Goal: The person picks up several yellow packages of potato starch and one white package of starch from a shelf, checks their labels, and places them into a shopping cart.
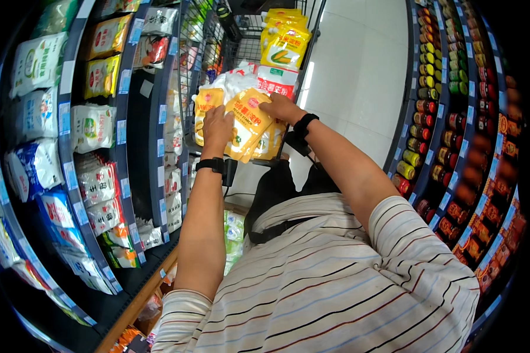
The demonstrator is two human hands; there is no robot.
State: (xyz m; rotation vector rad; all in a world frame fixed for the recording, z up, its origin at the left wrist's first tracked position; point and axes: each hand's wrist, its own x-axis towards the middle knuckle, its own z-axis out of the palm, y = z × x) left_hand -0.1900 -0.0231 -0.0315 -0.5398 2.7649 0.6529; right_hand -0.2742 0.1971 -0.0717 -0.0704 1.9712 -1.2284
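Observation:
In the wire shopping cart (314, 42) before me, a small stack of yellow-and-white food pouches (251, 115) lies fanned and tilted. My right hand (282, 108) grips the top pouch at its upper right corner, thumb on the front. At the stack's left edge rests my left hand (216, 129), its fingers over a similar pouch (200, 112); whether it grips anything is unclear. More of these pouches (269, 143) show beneath the stack. Behind them sit a red-and-white bag (279, 80) and several white bags (234, 81). Yellow pouches picturing corn (287, 48) stand farther back.
A black bottle (229, 23) stands in the cart's far left corner. Shelves of bagged powders (92, 128) rise close on the left. Shelves of jars (424, 106) line the right, across a pale tiled floor (357, 66). Green-and-white packs (234, 234) lie low beside me.

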